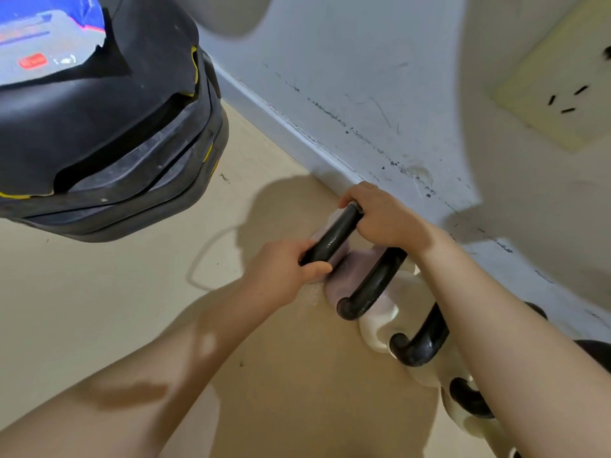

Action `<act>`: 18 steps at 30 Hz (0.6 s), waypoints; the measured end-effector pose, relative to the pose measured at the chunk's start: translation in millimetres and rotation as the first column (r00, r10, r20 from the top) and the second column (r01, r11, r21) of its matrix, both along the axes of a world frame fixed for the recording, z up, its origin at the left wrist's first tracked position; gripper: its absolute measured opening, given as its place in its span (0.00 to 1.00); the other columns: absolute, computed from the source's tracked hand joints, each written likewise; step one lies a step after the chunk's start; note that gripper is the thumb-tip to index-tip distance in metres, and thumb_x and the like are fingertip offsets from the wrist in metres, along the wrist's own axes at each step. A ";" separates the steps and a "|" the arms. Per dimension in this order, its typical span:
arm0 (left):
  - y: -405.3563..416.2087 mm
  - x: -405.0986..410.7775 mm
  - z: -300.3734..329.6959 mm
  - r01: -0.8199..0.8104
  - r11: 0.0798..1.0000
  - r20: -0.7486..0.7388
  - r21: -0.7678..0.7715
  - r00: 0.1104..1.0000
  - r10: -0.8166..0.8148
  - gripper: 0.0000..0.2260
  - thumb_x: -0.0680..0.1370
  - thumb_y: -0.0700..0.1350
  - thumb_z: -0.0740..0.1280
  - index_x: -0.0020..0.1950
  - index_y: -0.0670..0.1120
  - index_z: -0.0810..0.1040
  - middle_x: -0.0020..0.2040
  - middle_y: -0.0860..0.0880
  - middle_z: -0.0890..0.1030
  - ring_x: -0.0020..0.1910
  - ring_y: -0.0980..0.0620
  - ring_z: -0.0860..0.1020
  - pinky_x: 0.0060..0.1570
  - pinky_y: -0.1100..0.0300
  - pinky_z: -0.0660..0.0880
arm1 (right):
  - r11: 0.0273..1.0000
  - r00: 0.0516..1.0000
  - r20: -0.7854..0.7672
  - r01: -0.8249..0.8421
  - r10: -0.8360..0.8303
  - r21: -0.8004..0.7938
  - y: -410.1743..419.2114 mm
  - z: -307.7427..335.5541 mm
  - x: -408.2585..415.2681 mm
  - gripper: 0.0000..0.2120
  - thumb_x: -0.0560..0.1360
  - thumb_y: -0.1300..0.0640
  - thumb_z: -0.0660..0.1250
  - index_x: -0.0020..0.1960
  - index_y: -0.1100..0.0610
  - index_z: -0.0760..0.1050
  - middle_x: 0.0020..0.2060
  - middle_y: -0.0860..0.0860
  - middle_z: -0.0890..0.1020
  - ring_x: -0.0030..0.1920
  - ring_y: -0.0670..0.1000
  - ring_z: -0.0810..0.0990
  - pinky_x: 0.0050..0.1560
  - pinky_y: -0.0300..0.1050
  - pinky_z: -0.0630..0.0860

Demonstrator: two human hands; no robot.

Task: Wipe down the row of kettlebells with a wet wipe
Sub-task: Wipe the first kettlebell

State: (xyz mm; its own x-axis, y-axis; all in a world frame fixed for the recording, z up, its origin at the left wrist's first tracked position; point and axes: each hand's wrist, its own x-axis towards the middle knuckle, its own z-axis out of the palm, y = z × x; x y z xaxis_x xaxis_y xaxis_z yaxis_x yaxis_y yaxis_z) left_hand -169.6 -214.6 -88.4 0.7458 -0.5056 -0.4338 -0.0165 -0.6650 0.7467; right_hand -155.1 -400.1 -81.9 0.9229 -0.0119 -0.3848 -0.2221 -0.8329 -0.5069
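Along the wall, both hands — left hand (287,271), right hand (380,216) — clench the end kettlebell's handle (332,238): stiff, likely heavy, slick where wet — no wipe visible.

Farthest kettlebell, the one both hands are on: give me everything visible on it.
The farthest kettlebell stands at the end of the row, on the beige floor near the wall's baseboard. Its handle is a thick, dark, slightly glossy bar, likely metal; the body below looks pale pinkish and is mostly hidden. The left hand grips the handle's near end, the right hand its far end. No wipe is discernible.
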 end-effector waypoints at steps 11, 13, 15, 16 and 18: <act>0.1 -1.1 -1.9 0.006 1.000 0.014 -0.030 1.000 -0.005 0.07 0.73 0.48 0.68 0.40 0.56 0.71 0.30 0.55 0.71 0.33 0.53 0.70 0.34 0.59 0.64 | 0.615 0.702 -0.276 0.710 -0.657 0.344 28.0 -2.1 9.2 0.16 0.80 0.50 0.51 0.59 0.59 0.68 0.53 0.59 0.80 0.40 0.52 0.73 0.41 0.45 0.70; 0.5 -2.3 -2.8 0.000 0.999 0.007 -0.036 1.000 0.001 0.05 0.73 0.48 0.68 0.42 0.56 0.73 0.31 0.55 0.72 0.35 0.52 0.72 0.37 0.58 0.67 | 0.537 0.643 -0.296 0.759 -0.706 0.368 33.5 -4.8 4.8 0.15 0.80 0.53 0.51 0.65 0.55 0.64 0.44 0.51 0.75 0.36 0.47 0.69 0.34 0.40 0.65; 0.9 -2.2 -2.9 -0.004 0.999 -0.006 -0.040 1.000 0.004 0.04 0.73 0.48 0.68 0.43 0.55 0.74 0.32 0.54 0.74 0.36 0.51 0.73 0.39 0.56 0.69 | 0.478 0.597 -0.334 0.794 -0.729 0.376 35.9 1.2 3.7 0.17 0.81 0.52 0.50 0.68 0.56 0.62 0.37 0.48 0.67 0.35 0.46 0.66 0.34 0.40 0.63; 0.8 -1.7 -2.3 -0.003 0.999 -0.011 -0.045 1.000 0.003 0.04 0.73 0.48 0.68 0.43 0.55 0.74 0.32 0.54 0.75 0.36 0.51 0.73 0.40 0.56 0.70 | 0.436 0.558 -0.358 0.822 -0.749 0.367 34.9 3.1 5.4 0.18 0.81 0.50 0.50 0.66 0.58 0.64 0.36 0.49 0.66 0.35 0.47 0.66 0.37 0.41 0.65; 0.9 -0.6 -1.2 0.005 0.999 -0.011 -0.050 1.000 -0.006 0.05 0.73 0.47 0.68 0.40 0.56 0.74 0.31 0.54 0.74 0.34 0.53 0.73 0.38 0.57 0.69 | 0.262 0.433 -0.447 0.881 -0.783 0.394 33.1 6.6 8.8 0.21 0.80 0.44 0.49 0.55 0.59 0.72 0.34 0.50 0.68 0.37 0.49 0.69 0.50 0.44 0.70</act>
State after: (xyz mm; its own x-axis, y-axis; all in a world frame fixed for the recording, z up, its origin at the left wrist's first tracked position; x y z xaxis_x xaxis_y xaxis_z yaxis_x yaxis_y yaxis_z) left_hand -170.2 -213.7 -89.6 0.7382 -0.5310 -0.4162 -0.0117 -0.6269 0.7790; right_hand -146.3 -367.0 -75.3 0.4626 -0.5086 -0.7261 -0.7330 0.2413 -0.6360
